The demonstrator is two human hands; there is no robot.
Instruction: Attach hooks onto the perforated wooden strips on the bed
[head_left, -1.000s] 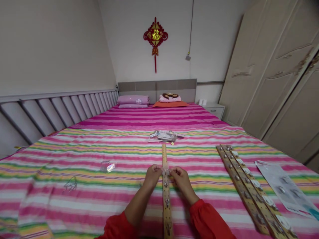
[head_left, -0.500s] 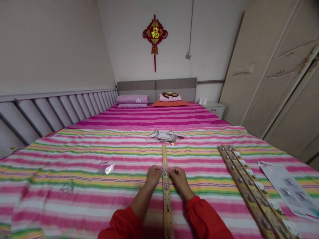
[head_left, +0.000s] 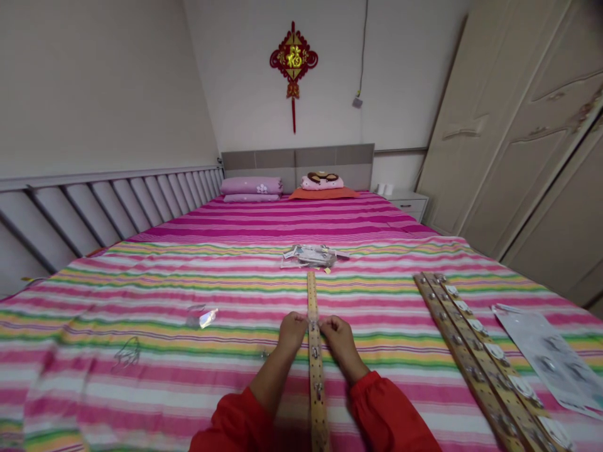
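A long, narrow wooden strip (head_left: pixel 317 376) with rows of small holes lies lengthwise on the bed in front of me. Small shiny metal pieces (head_left: pixel 318 390) are fixed along its nearer part. My left hand (head_left: pixel 293 331) pinches the left side of a small clear plastic piece (head_left: pixel 313 319) that lies across the strip. On the other side, my right hand (head_left: pixel 338 333) has its fingertips closed at the plastic's right edge. Exactly what the plastic holds is too small to make out.
Two similar strips (head_left: pixel 452 326) with metal pieces and white tags lie at right, beside a clear package (head_left: pixel 549 358). Plastic packets (head_left: pixel 311 255) sit beyond my strip. At left are a shiny plastic scrap (head_left: pixel 207 319) and a thin tangled loop (head_left: pixel 127 353).
Both hands keep their pinch at the same spot on the strip. The view has shifted very slightly; nothing else has visibly moved.
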